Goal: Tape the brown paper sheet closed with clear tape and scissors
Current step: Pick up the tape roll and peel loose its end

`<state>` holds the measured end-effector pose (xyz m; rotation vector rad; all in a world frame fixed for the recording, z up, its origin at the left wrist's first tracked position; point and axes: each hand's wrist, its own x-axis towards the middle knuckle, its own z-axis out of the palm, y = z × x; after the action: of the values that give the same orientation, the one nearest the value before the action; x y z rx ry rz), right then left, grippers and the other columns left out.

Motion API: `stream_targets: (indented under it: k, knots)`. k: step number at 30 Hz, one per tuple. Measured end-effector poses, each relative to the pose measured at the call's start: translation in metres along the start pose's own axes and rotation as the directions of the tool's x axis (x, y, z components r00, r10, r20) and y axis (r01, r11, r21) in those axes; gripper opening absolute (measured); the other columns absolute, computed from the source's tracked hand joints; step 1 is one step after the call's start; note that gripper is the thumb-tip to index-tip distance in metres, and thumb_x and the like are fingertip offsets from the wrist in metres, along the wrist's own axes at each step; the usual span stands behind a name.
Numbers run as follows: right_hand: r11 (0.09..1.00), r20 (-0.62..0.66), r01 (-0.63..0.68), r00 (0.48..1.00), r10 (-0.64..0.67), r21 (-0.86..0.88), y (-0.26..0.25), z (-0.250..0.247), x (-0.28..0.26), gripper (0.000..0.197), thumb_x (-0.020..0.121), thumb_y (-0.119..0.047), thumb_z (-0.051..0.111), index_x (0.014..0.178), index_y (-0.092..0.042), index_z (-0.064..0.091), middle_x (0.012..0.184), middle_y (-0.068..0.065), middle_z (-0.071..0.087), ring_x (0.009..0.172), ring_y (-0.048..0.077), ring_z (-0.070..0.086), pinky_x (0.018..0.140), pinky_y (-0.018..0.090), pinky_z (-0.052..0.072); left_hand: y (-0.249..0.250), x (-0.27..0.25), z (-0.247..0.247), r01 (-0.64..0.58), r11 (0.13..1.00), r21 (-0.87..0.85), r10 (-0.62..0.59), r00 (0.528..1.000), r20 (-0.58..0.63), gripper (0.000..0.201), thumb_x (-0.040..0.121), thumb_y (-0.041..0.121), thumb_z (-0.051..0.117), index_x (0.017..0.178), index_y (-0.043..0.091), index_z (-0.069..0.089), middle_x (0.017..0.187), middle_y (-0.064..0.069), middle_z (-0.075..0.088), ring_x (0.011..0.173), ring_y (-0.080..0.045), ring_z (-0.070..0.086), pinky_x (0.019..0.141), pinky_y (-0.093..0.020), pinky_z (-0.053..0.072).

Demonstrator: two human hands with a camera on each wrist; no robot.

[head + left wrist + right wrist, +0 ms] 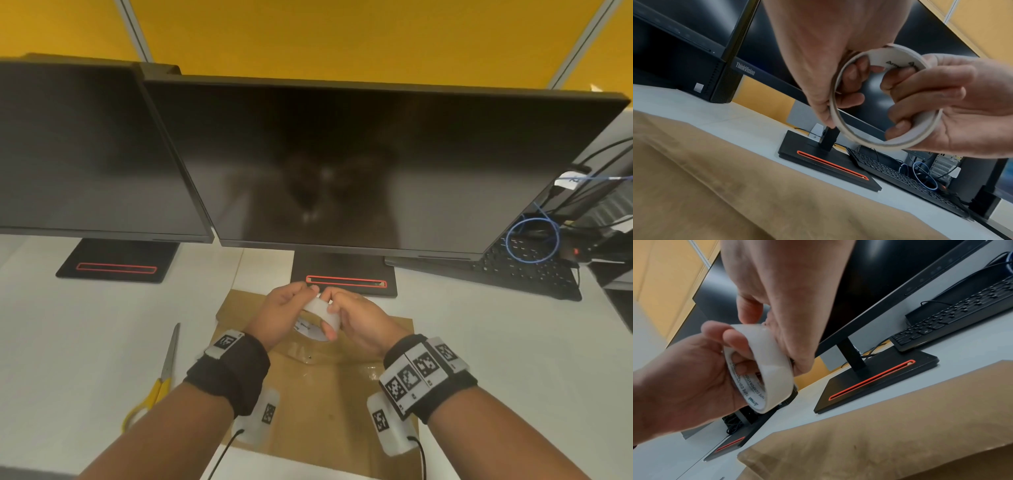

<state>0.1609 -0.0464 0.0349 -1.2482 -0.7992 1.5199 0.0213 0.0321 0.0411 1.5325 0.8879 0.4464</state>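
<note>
I am seeing both hands, left hand [281, 313] and right hand [359, 322], gripping the tape roll [322, 317] with curled fingers above the brown paper sheet [329, 404] lying on the surface [479, 342], scissors [161, 373] lying left of it.

Matt brown paper sheet [318, 404], glossy tape [320, 317]

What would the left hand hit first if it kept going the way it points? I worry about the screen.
Likely the monitor stand just beyond the left hand, which holds the tape roll above the brown paper. Depth is unclear; it might pass above the base.
</note>
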Motion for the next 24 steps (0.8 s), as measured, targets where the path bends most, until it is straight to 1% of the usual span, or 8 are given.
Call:
stream_targets:
  k: [5,8,11,14,16,18,21,24]
  knots:
    - [1.000,0.031,-0.011,0.999,0.011,0.002,-0.001,0.002,-0.002,0.010,0.071,-0.015,0.040,0.073,-0.011,0.049,0.045,0.003,0.053,0.056,0.008,0.060,0.072,0.033,0.040,0.005,0.001,0.000,0.010,1.000,0.028,-0.010,1.000,0.004,0.041,0.079,0.039,0.051,0.075,-0.001,0.058,0.069,-0.009,0.047,0.066,-0.015,0.045,0.068,-0.031,0.035]
    - [1.000,0.020,-0.016,1.000,0.016,0.013,-0.001,0.004,-0.003,0.009,0.064,-0.010,0.041,0.070,-0.009,0.047,0.046,0.005,0.053,0.052,0.014,0.058,0.070,0.034,0.041,0.006,0.001,0.002,-0.004,0.999,0.036,0.004,1.000,0.014,0.046,0.078,0.037,0.051,0.076,-0.010,0.054,0.069,-0.010,0.045,0.065,-0.014,0.044,0.064,-0.030,0.034]
    - [1.000,-0.006,-0.017,1.000,0.017,-0.021,-0.001,0.004,-0.006,0.014,0.054,-0.004,0.042,0.065,-0.009,0.050,0.047,0.003,0.055,0.056,0.012,0.060,0.075,0.036,0.042,0.006,0.002,0.003,-0.017,0.999,0.049,0.016,1.000,0.021,0.044,0.081,0.034,0.052,0.077,-0.010,0.055,0.070,-0.010,0.046,0.064,-0.011,0.045,0.062,-0.028,0.035]
    - [0.998,0.031,-0.017,0.999,0.015,0.066,-0.005,0.008,-0.009,0.008,0.066,-0.008,0.045,0.073,-0.010,0.049,0.046,0.007,0.052,0.051,0.018,0.055,0.067,0.029,0.046,0.005,0.006,0.002,-0.010,0.999,0.033,0.009,1.000,0.011,0.034,0.094,0.019,0.052,0.077,-0.010,0.055,0.068,-0.007,0.046,0.061,-0.009,0.045,0.064,-0.027,0.036]
    - [0.996,0.016,-0.010,1.000,0.009,0.087,-0.007,0.009,-0.009,0.004,0.074,-0.015,0.047,0.075,-0.012,0.047,0.045,0.001,0.053,0.050,0.014,0.055,0.065,0.030,0.042,0.005,0.006,0.001,-0.003,0.999,0.037,0.003,1.000,0.015,0.030,0.095,0.015,0.050,0.074,-0.005,0.056,0.065,-0.004,0.044,0.059,-0.008,0.044,0.062,-0.026,0.036]
    - [0.997,0.006,0.001,1.000,-0.001,0.072,-0.006,0.010,-0.008,0.004,0.074,-0.016,0.046,0.075,-0.012,0.046,0.044,-0.001,0.053,0.051,0.014,0.055,0.067,0.032,0.039,0.005,0.006,0.002,-0.011,0.999,0.031,0.011,1.000,0.022,0.027,0.095,0.015,0.050,0.072,0.001,0.056,0.062,0.000,0.044,0.058,-0.007,0.044,0.061,-0.024,0.035]
    - [0.997,0.044,0.001,0.999,-0.005,0.077,-0.006,0.008,-0.009,0.008,0.073,-0.014,0.041,0.078,-0.011,0.046,0.045,0.006,0.051,0.056,0.026,0.046,0.068,0.032,0.042,0.006,0.005,0.001,-0.009,1.000,0.016,0.009,1.000,0.021,0.033,0.092,0.024,0.054,0.075,-0.004,0.058,0.063,0.000,0.045,0.057,-0.006,0.045,0.062,-0.023,0.036]
    - [0.998,0.082,0.000,0.997,-0.005,0.066,-0.006,0.007,-0.011,0.015,0.071,-0.011,0.039,0.083,-0.009,0.048,0.051,0.007,0.057,0.057,0.025,0.048,0.069,0.032,0.043,0.007,0.004,0.000,-0.015,1.000,0.011,0.015,1.000,0.028,0.033,0.088,0.029,0.053,0.076,-0.001,0.060,0.063,0.000,0.049,0.058,-0.005,0.048,0.062,-0.020,0.038]
